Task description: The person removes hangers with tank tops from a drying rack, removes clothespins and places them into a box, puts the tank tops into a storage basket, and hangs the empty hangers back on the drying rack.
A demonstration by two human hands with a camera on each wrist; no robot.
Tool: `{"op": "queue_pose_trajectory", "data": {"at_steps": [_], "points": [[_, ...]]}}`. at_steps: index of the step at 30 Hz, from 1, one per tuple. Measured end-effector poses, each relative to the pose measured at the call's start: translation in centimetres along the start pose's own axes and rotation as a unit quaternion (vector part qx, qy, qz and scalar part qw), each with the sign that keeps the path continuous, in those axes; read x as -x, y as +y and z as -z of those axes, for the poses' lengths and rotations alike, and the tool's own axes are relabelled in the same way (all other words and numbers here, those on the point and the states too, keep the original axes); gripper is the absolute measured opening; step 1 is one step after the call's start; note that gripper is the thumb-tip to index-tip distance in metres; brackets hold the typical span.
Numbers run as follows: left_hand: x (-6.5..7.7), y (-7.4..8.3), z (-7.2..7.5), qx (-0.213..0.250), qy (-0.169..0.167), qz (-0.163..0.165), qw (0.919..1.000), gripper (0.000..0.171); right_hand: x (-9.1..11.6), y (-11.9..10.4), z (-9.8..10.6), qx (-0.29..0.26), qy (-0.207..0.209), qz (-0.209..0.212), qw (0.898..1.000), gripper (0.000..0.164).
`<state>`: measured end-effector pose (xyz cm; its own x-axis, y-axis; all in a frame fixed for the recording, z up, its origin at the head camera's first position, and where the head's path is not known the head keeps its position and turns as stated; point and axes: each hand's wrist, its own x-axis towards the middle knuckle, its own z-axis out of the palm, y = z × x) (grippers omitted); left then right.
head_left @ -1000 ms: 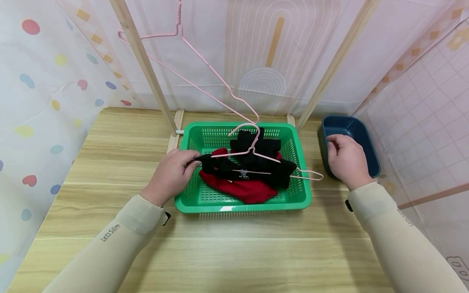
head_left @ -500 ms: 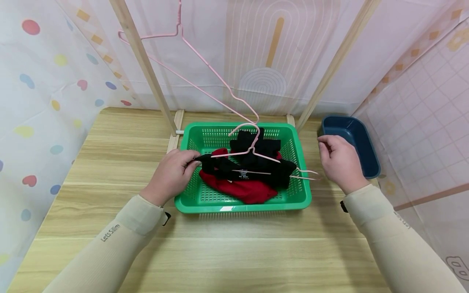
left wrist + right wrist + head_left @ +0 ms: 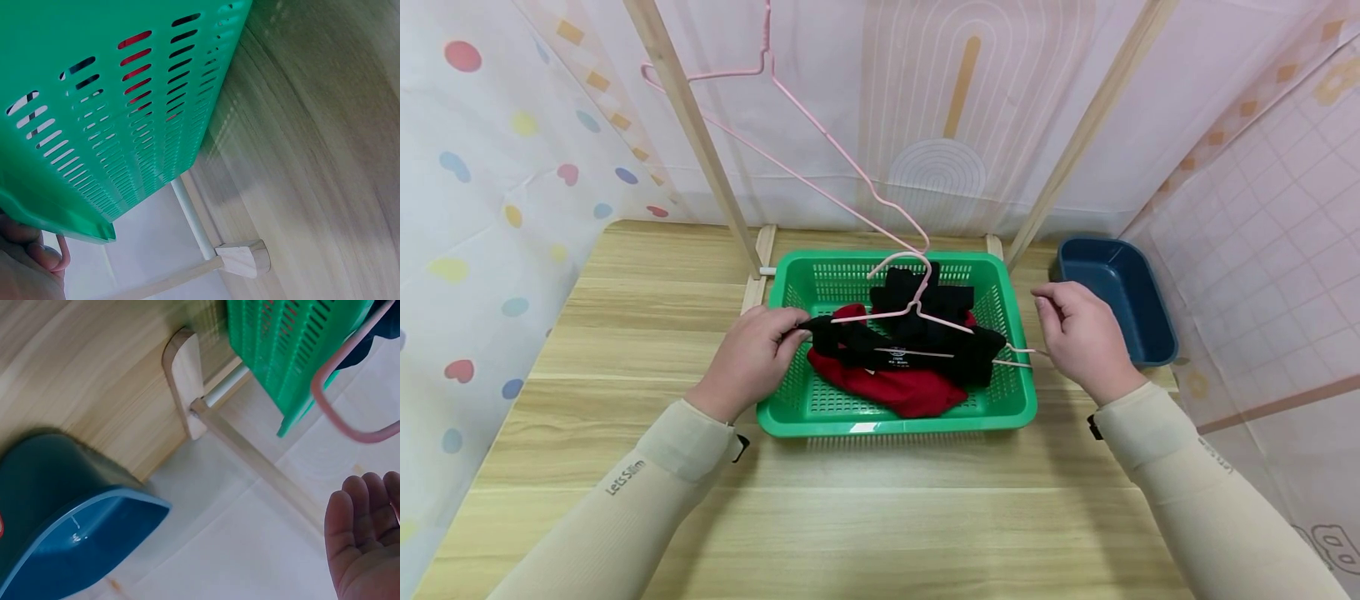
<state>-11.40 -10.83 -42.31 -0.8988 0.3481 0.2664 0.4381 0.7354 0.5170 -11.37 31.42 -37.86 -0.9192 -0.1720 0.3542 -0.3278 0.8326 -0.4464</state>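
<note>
A black garment (image 3: 910, 357) with small white print hangs on a pink hanger (image 3: 917, 308) over the green basket (image 3: 895, 427). My left hand (image 3: 756, 354) pinches the garment's left edge between thumb and fingers, above the basket's left rim. The hanger's right end sticks out past the garment and the basket's right side. My right hand (image 3: 1086, 337) is beside that end and overlaps it in the head view. In the right wrist view its fingers (image 3: 369, 506) are loosely bent, holding nothing, with the pink hanger loop (image 3: 328, 387) just apart from them.
A red garment (image 3: 898, 389) lies in the basket under the black one. Another pink hanger (image 3: 827, 133) hangs at the back left. Two wooden poles (image 3: 696, 142) rise behind the basket. A dark blue bin (image 3: 1131, 292) stands right of my right hand.
My right hand has moved left, from over the blue bin to the hanger's right end, now covering that end in the head view. The left hand has kept its pinch in place.
</note>
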Motion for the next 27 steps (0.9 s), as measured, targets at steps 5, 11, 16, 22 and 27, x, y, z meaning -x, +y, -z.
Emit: {"op": "queue_pose_trajectory", "data": {"at_steps": [5,11,16,22,27], "points": [[0.0,0.0,0.0,-0.001,-0.001,0.000,1.0000,0.011,0.2,-0.7,-0.3,-0.013,-0.021,0.017,1.000,0.024],[0.0,0.0,0.0,-0.001,-0.003,0.001,1.0000,0.012,0.4,-1.6,-0.5,-0.035,-0.052,0.044,0.997,0.025],[0.0,0.0,0.0,0.001,-0.001,0.001,1.0000,0.011,0.5,-2.2,-0.7,-0.046,-0.074,0.067,0.994,0.025],[0.0,0.0,0.0,0.000,-0.002,-0.001,1.0000,0.010,0.6,-2.5,-1.0,-0.059,-0.103,0.072,0.990,0.026],[0.0,0.0,0.0,0.001,-0.003,-0.003,1.0000,0.010,0.7,-2.8,-1.1,-0.072,-0.116,0.092,0.986,0.027]]}}
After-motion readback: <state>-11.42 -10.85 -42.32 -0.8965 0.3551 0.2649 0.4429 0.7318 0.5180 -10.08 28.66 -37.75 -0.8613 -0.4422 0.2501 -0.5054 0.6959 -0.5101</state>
